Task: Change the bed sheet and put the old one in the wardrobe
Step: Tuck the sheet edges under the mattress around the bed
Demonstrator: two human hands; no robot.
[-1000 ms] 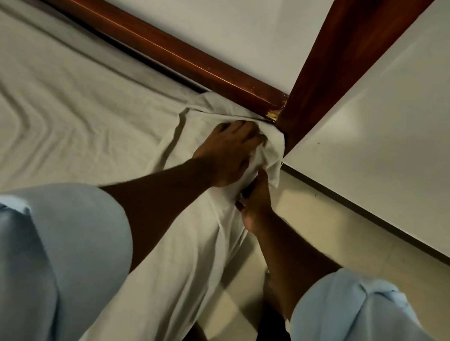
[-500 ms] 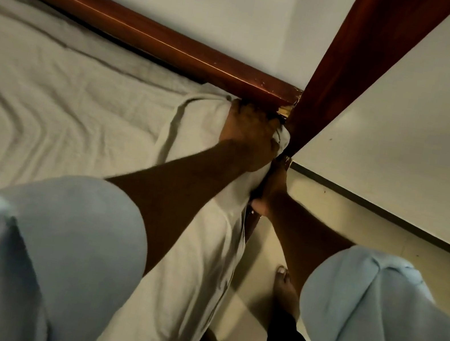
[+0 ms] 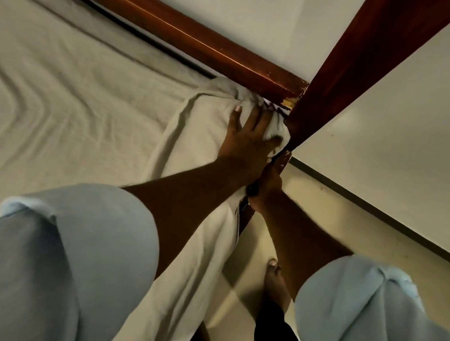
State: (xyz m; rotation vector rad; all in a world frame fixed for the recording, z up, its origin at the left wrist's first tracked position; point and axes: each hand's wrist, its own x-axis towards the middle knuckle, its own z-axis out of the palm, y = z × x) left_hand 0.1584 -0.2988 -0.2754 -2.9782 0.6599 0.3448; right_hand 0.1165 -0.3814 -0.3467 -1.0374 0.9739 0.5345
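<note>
bed sheet point(image 3: 79, 102) pale, wrinkled, spread over the bed and filling the left of the view; its corner is bunched up against the far right corner of the bed, where the wooden rail point(image 3: 161, 14) meets the wooden bedpost point(image 3: 357, 58). one long edge of the sheet hangs down the near side of the bed toward the floor point(image 3: 260, 236)

left hand point(image 3: 249, 138) lies on top of the bunched corner, fingers spread and fairly straight, pressing the cloth down – fingertips reach into the gap next to the post, released, not clenched on anything

right hand point(image 3: 268, 184) is lower, at the side of the bed just below the left wrist, right beside the foot of the post and touching the hanging sheet edge – its fingers are hidden, can't tell if it is grasping the cloth or not

both forearms are bare, light blue sleeves point(image 3: 66, 262) rolled up. a bare foot point(image 3: 276, 281) stands on the floor beside the bed, dark trouser leg above it. white wall point(image 3: 417, 144) behind the post, dark skirting strip along its base
</note>
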